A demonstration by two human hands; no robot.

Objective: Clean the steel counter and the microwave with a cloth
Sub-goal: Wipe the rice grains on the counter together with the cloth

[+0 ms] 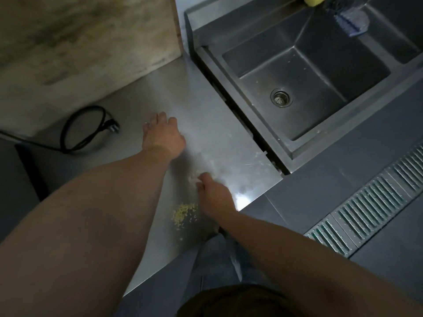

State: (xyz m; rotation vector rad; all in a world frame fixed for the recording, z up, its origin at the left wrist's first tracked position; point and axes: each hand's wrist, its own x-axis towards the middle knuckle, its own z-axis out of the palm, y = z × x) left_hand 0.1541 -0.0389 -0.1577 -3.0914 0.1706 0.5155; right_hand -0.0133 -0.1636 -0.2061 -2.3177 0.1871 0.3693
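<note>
The steel counter (212, 133) runs from the left to a sink on the right. My left hand (161, 136) rests on its middle with the fingers bent down onto the steel; no cloth shows under it. My right hand (214, 195) is near the counter's front edge, fingers curled at a small pale, blurred patch of crumbs (194, 176). A scatter of yellow grains (185, 212) lies just left of my right wrist. No microwave is in view. A blue cloth-like thing (351, 19) lies far off at the sink's back rim.
A black power cord with its plug (91, 129) loops on the counter's left part. A stained beige board (87, 35) stands behind. The sink (320, 104) with a drain (281, 97) adjoins on the right; a yellow sponge (313, 0) sits at its back. A floor grate (370, 202) lies right.
</note>
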